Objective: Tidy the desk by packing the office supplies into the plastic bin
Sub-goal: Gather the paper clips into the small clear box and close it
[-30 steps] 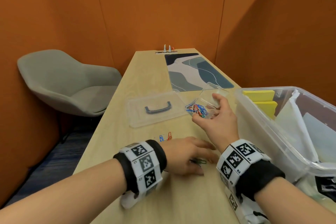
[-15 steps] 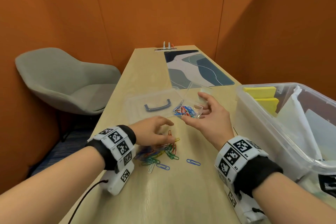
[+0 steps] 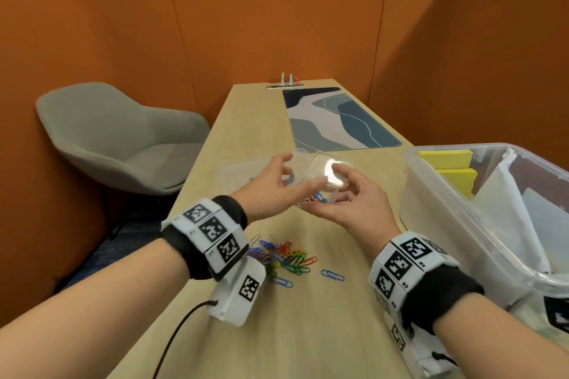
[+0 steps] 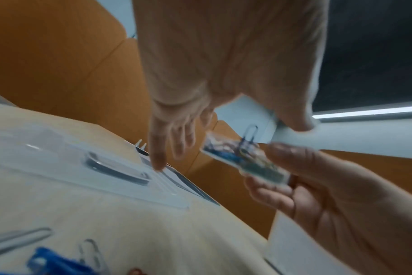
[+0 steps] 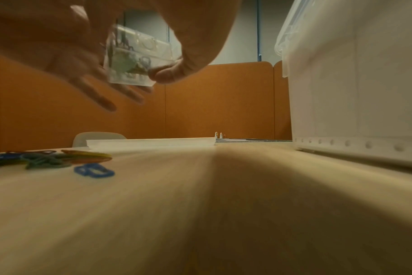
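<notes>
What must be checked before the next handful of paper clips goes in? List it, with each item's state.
1. Small clear box gripped by right hand: ok.
2. Box lid open: ok.
3. Left hand free to grab: ok, fingers spread, nothing seen in it.
4. Desk cleared of loose paper clips: not ok, a pile remains.
5. Plastic bin uncovered: ok, its lid lies on the desk.
6. Room left in box: cannot tell.
</notes>
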`<state>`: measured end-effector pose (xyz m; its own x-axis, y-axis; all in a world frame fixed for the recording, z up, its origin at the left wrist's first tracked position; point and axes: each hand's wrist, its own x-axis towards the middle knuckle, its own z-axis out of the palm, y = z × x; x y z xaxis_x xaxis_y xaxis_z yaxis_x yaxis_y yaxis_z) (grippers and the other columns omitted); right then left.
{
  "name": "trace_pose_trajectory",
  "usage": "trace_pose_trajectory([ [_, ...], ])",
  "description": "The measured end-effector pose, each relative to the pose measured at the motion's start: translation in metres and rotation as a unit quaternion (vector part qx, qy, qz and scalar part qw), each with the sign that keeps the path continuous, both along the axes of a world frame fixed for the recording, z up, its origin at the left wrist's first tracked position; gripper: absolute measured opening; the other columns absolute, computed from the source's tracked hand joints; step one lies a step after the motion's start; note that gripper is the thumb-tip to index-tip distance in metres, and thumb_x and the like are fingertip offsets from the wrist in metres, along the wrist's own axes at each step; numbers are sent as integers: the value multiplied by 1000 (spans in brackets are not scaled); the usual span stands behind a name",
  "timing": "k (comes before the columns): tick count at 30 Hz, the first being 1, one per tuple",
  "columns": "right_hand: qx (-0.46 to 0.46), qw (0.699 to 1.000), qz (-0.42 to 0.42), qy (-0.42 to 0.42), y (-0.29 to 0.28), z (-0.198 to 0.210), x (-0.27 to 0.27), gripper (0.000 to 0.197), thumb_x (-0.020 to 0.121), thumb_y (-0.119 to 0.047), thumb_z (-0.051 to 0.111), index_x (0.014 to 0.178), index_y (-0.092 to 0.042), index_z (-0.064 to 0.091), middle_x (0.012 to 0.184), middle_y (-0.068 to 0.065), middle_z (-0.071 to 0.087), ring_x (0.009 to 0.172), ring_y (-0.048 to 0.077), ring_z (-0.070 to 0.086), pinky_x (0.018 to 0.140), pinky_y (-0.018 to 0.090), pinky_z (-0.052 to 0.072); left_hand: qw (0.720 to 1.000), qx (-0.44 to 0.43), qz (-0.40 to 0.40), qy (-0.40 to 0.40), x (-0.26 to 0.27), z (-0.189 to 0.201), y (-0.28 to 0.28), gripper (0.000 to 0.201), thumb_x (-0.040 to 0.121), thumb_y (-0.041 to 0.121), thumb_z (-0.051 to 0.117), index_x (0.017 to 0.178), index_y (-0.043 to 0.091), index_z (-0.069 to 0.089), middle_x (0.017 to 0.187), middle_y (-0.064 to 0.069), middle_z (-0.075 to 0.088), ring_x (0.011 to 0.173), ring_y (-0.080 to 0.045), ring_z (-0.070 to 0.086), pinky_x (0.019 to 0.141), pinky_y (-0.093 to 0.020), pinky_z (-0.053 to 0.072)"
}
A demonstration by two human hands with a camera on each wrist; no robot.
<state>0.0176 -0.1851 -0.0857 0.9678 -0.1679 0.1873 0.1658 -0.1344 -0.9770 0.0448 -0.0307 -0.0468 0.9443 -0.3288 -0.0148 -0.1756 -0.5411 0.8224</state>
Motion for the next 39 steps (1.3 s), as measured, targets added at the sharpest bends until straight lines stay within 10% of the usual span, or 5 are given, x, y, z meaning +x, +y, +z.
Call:
trace_pose_trajectory([
  [10, -31, 996, 73, 33, 1, 0, -7, 103, 46, -9, 91, 137, -16, 42, 93, -6, 66, 87, 5, 67, 85, 16, 49, 987, 158, -38, 14, 6, 5, -22, 88, 79, 49, 64, 142, 8, 19, 70, 2, 54, 51, -10, 49, 35, -15, 38],
  [16, -64, 997, 35, 20, 0, 0, -7, 94, 53, -16, 89, 136, -16, 45, 87, -6, 60, 83, 6, 62, 87, 25, 53, 993, 110, 48, 24, 11, -2, -5, 95, 77, 66, 50, 147, 14, 13, 133, -11, 53, 108, -26, 58, 82, -36, 50],
  [21, -79, 996, -27, 7, -7, 4, -5, 94, 56, -16, 88, 138, -18, 42, 99, -6, 57, 97, 9, 58, 93, 24, 48, 949, 302, 22, 87, 0, -5, 51, 95, 64, 77, 47, 138, 18, 36, 131, -8, 53, 98, -21, 60, 77, -32, 53],
  [26, -107, 994, -12, 30, -3, 2, -4, 100, 54, -18, 89, 140, -20, 39, 109, 0, 57, 88, 2, 53, 97, 29, 48, 920, 375, -77, 85, -13, -40, 60, 134, 29, 79, 69, 145, 36, 17, 139, -1, 28, 130, -20, 38, 110, -36, 36],
  [39, -115, 987, 46, 107, -5, -9, 2, 113, 49, -13, 91, 145, -11, 31, 125, 11, 60, 108, 17, 63, 98, 28, 47, 952, 273, -142, -9, -5, -50, 38, 29, 75, 26, 75, 102, 21, 68, 95, 6, 54, 70, -5, 50, 73, -15, 43],
])
